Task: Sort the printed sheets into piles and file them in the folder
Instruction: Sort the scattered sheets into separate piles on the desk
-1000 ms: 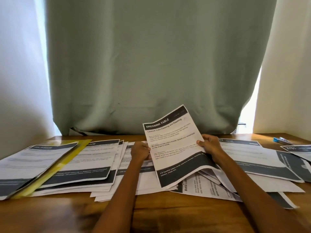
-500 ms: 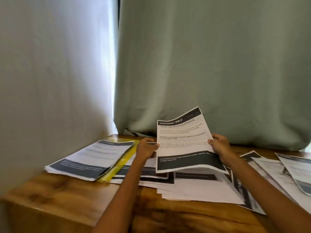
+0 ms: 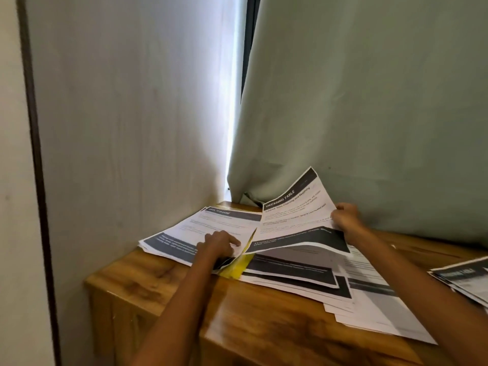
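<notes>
The right hand (image 3: 345, 219) is gripping the right edge of a "DRESSING TABLE" sheet (image 3: 295, 223), lifting it tilted above the spread sheets (image 3: 311, 278) on the tabletop (image 3: 264, 320). The left hand (image 3: 217, 244), fingers curled, is pressing on the pile (image 3: 195, 231) lying in the open yellow folder (image 3: 237, 268) at the left.

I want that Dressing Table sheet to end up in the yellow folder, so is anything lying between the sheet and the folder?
Yes. A stack of printed sheets lies on the yellow folder, covering all but its near edge. The left hand grips that stack's corner there. The right hand holds the Dressing Table sheet just right of it.
</notes>
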